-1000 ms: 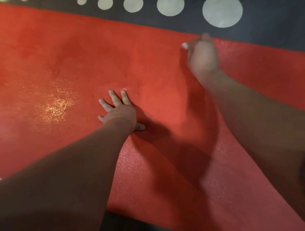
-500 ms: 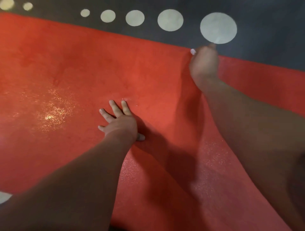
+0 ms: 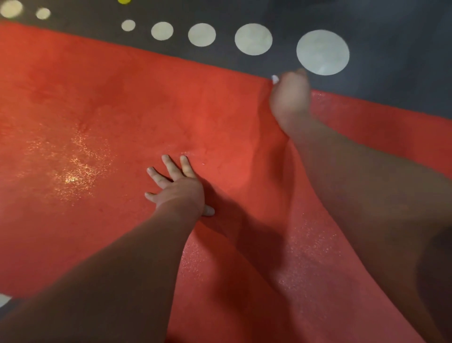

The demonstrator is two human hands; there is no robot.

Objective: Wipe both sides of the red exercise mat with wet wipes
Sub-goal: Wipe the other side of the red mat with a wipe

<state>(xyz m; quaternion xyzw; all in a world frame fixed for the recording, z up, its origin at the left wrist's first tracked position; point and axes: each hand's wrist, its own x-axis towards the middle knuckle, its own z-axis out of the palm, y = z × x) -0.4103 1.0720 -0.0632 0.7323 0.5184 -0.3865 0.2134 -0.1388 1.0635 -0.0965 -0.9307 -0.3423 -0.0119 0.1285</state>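
The red exercise mat (image 3: 122,110) lies flat across a dark floor and fills most of the view, with wet glistening patches at the left and lower right. My left hand (image 3: 179,187) presses flat on the mat's middle, fingers spread. My right hand (image 3: 289,98) reaches to the mat's far edge, blurred, and holds a white wet wipe (image 3: 275,78). Only a small corner of the wipe shows past the hand.
The dark grey floor (image 3: 391,36) beyond the mat carries a row of pale circles (image 3: 322,52) growing larger to the right. A yellow spot (image 3: 124,1) sits at the top edge. A pale patch (image 3: 3,300) shows at the lower left.
My right hand has slid with the wipe away from me, up to the mat's far edge. My left hand has stayed pressed in place.
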